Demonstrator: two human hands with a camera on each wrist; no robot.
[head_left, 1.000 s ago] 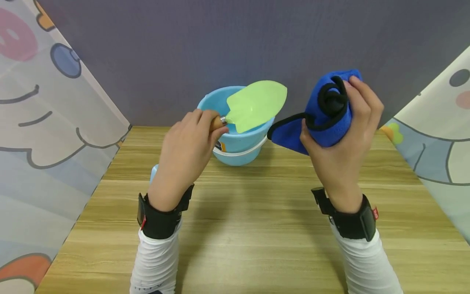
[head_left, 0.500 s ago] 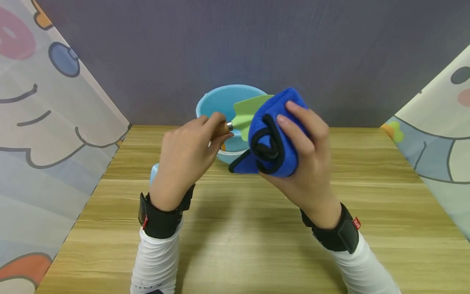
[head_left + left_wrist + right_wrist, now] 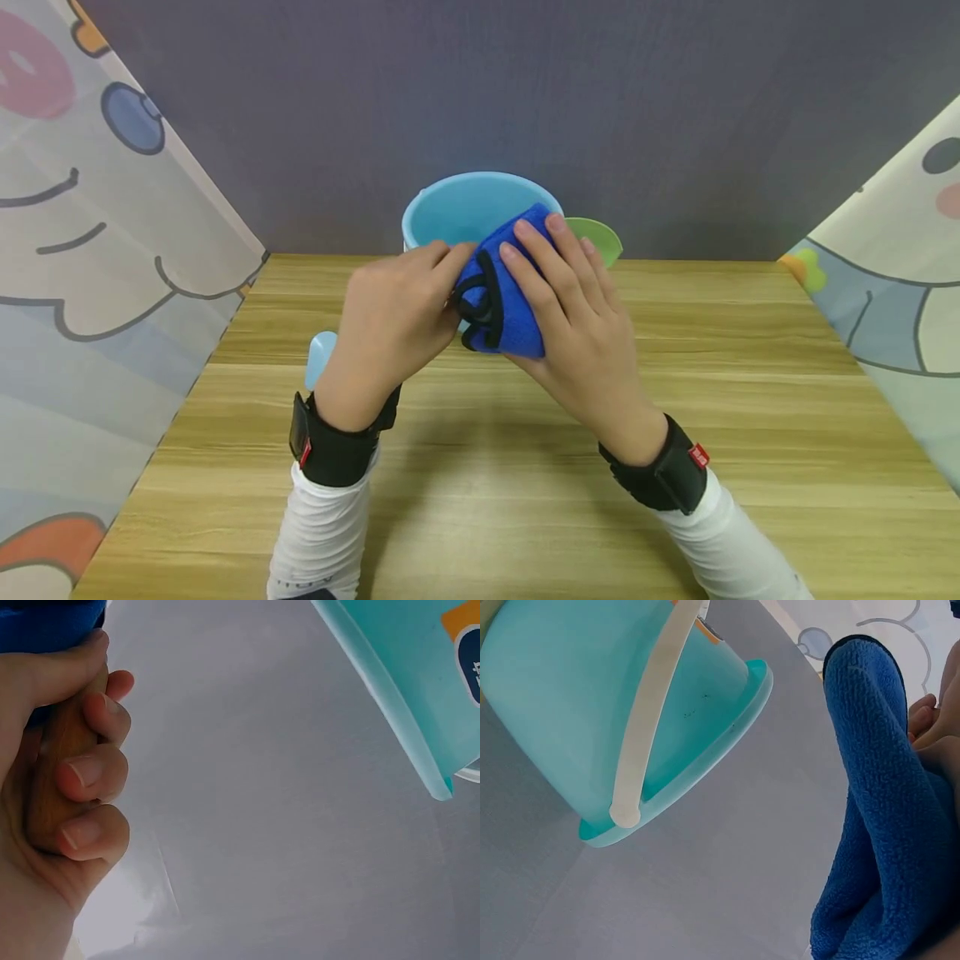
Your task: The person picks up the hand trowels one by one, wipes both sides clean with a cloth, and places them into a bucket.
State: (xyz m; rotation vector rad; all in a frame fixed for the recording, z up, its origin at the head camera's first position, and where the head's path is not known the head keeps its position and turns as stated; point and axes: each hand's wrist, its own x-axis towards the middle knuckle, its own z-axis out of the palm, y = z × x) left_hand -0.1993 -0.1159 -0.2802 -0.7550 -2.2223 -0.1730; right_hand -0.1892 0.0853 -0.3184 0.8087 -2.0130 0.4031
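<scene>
Your left hand (image 3: 401,312) is raised over the bench (image 3: 480,500), back uppermost, the forearm coming up from the near edge and the hand angled inward. Its fingers are curled round the wooden handle (image 3: 56,772) of the green trowel (image 3: 604,239), with your thumb laid along the wood, as the left wrist view shows. Your right hand (image 3: 577,333) reaches in from the other side, slanting toward the left one, its back also up. You hold the rolled blue cloth (image 3: 517,321) with those fingers slightly bent and a little apart over its top; your right thumb is mostly hidden. The cloth, edged in black, lies right beside your left knuckles and covers the trowel's middle, so only the end of the blade shows beyond your right fingertips. Behind both hands, the light blue bucket (image 3: 457,208) stands upright near the dark wall (image 3: 480,100). A small pale blue object (image 3: 320,358), partly hidden, sits beside your left wrist.
</scene>
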